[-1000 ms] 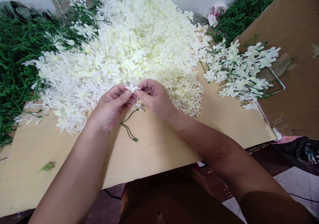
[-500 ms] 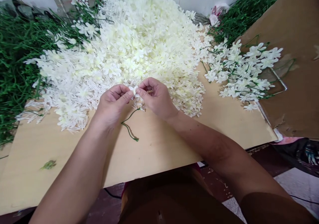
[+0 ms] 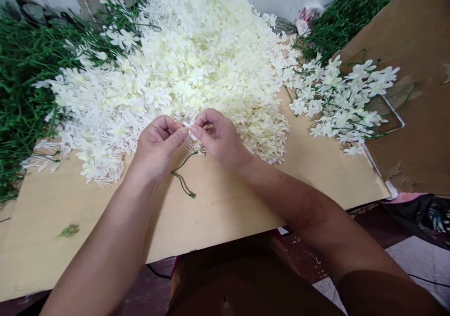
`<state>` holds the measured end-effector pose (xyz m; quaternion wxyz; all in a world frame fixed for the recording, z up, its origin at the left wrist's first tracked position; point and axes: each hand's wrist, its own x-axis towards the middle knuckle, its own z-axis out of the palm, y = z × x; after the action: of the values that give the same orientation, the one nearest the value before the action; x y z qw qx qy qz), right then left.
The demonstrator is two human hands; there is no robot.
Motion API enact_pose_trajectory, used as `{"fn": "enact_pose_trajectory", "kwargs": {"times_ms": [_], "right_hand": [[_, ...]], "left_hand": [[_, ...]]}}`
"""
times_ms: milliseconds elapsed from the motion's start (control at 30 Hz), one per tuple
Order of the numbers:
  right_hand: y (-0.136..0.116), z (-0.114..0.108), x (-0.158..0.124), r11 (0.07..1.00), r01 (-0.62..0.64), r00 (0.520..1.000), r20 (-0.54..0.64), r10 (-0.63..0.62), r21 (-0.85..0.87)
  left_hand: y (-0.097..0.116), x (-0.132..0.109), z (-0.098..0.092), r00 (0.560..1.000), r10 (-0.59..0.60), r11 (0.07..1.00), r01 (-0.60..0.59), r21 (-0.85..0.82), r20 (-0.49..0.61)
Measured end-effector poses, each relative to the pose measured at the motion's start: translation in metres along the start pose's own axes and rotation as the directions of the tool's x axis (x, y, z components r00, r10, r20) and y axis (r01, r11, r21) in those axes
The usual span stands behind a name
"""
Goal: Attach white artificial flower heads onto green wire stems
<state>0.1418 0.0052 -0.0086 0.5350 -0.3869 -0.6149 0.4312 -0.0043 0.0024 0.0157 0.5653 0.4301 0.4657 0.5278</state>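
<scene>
My left hand [image 3: 157, 145] and my right hand [image 3: 218, 135] meet fingertip to fingertip over the near edge of a big heap of white artificial flowers [image 3: 183, 67]. Both are closed in a pinch on one small white flower [image 3: 190, 127] held between them. A thin green stem [image 3: 183, 175] hangs down from under my left hand and curls onto the tan board [image 3: 225, 208]. The flower is mostly hidden by my fingers.
A cluster of white flowers on green stems [image 3: 344, 98] lies at the right, partly on a brown cardboard sheet [image 3: 415, 72]. Piles of bare green stems lie at the left [image 3: 21, 81] and at the back right [image 3: 344, 11]. A small green scrap [image 3: 68, 231] sits near the board's front left.
My fingers have closed tighter over the small flower, which shows less than a second ago. The hands have hardly moved; the view has shifted slightly.
</scene>
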Motion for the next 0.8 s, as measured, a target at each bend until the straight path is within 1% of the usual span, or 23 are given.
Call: {"fn": "enact_pose_trajectory", "kwargs": {"times_ms": [167, 267, 333, 400, 433, 500, 533, 567, 633, 700, 800], "right_hand": [[-0.002, 0.000, 0.002, 0.994, -0.054, 0.997, 0.051, 0.049, 0.091], [-0.002, 0.001, 0.002, 0.993, -0.044, 0.998, 0.057, 0.037, 0.113], [-0.001, 0.000, 0.003, 0.994, -0.034, 0.998, 0.060, 0.028, 0.101], [0.003, -0.002, 0.005, 0.998, -0.035, 0.999, 0.033, 0.033, 0.060], [0.005, -0.004, 0.006, 0.998, -0.049, 0.999, -0.004, 0.049, 0.039], [0.010, -0.009, 0.008, 0.994, -0.104, 0.990, -0.088, 0.107, 0.042], [0.011, -0.010, 0.008, 0.989, -0.127, 0.984, -0.114, 0.135, 0.071], [0.012, -0.011, 0.009, 0.984, -0.140, 0.981, -0.119, 0.153, 0.109], [0.010, -0.011, 0.008, 0.977, -0.133, 0.985, -0.090, 0.149, 0.168], [0.006, -0.009, 0.006, 0.982, -0.105, 0.990, -0.075, 0.118, 0.160], [0.001, -0.007, 0.004, 0.993, -0.056, 0.993, -0.095, 0.066, 0.107]], "left_hand": [[0.003, -0.002, 0.000, 0.999, -0.004, 0.998, 0.006, -0.066, 0.039], [0.002, -0.002, 0.002, 0.997, -0.040, 0.994, 0.045, -0.098, 0.059], [0.002, -0.003, 0.003, 0.997, -0.055, 0.991, 0.060, -0.118, 0.050], [0.004, -0.004, 0.003, 0.997, -0.044, 0.985, 0.053, -0.164, 0.058], [0.007, -0.005, 0.002, 0.997, -0.026, 0.981, 0.040, -0.191, 0.076], [0.012, -0.006, -0.002, 0.994, 0.044, 0.975, -0.022, -0.219, 0.096], [0.015, -0.006, -0.004, 0.994, 0.083, 0.978, -0.066, -0.197, 0.076], [0.017, -0.005, -0.006, 0.991, 0.130, 0.979, -0.123, -0.160, 0.032], [0.017, -0.004, -0.009, 0.988, 0.149, 0.985, -0.152, -0.080, -0.035], [0.014, -0.002, -0.009, 0.993, 0.110, 0.994, -0.111, -0.010, -0.032], [0.010, -0.002, -0.004, 0.999, -0.002, 0.995, -0.002, 0.099, 0.042]]}}
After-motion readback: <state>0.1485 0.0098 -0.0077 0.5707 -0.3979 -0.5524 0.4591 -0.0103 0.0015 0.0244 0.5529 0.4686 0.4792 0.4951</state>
